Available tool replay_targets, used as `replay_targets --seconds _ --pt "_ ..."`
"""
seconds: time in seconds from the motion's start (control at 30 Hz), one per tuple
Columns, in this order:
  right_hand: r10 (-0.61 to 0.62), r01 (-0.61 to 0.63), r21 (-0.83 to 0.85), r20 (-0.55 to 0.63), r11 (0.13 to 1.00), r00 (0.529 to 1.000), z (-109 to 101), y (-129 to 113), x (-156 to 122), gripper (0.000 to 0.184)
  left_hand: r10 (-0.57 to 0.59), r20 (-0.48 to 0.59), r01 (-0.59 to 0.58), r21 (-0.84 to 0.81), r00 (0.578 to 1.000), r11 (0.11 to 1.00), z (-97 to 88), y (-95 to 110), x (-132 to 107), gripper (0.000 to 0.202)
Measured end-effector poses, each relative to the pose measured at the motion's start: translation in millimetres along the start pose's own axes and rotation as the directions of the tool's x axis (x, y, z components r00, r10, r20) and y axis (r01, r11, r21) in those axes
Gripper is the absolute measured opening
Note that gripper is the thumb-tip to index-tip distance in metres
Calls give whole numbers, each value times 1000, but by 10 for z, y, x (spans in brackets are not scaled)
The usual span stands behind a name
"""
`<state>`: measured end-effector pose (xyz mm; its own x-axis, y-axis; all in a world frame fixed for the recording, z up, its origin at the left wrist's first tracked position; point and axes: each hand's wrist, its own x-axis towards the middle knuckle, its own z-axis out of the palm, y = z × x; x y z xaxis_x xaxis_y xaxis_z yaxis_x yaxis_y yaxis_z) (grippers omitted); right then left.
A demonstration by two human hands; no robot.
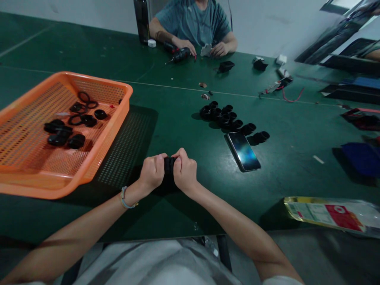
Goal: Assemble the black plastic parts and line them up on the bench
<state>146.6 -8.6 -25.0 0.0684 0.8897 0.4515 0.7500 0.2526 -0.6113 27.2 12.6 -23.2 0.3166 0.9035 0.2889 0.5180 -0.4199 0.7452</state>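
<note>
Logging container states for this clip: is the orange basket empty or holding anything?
Partly filled: black rings and other black parts lie inside the orange basket, bare mesh around them.

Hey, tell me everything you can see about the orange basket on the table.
The orange basket is shallow and open-topped, apparently plastic, with perforated walls and floor and a smooth rim rounded at the corners. It stands upright on the green table, left of the left hand, which doesn't touch it; its left end runs out of the picture. Black rings and chunkier black pieces lie inside, and its shadow, dotted with light, falls on the table to its right.
</note>
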Motion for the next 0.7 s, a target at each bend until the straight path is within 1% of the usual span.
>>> replay_targets --seconds 0.1,0.23,0.33,0.43,0.5,0.57,0.63,0.7 --pt "75 -76 56 20 995 997 -9 -23 10 23 45 10 -46 53 999 998 -17 -6 9 41" --pt "146 -151 112 53 982 988 -29 -47 36 23 131 19 -133 136 991 982 -43 -2 24 39" --pt "186 -194 142 68 971 980 -38 -59 46 22 180 16 -180 173 984 968 -62 4 30 39" --pt "200 -213 179 87 960 976 -37 -68 42 22 197 17 -196 187 980 963 -76 6 36 38" --pt "189 -202 186 87 961 978 -28 -63 35 22 196 27 -198 174 980 965 -81 6 45 38" --pt "161 -169 156 65 973 985 -13 -45 28 23 179 33 -182 123 983 976 -80 8 58 38" --pt "111 -114 103 32 988 993 2 -12 25 24 134 35 -135 42 990 990 -72 13 72 37" --pt "40 -40 47 -12 998 999 10 32 30 25 65 45 -62 -48 997 997 -53 18 81 36"
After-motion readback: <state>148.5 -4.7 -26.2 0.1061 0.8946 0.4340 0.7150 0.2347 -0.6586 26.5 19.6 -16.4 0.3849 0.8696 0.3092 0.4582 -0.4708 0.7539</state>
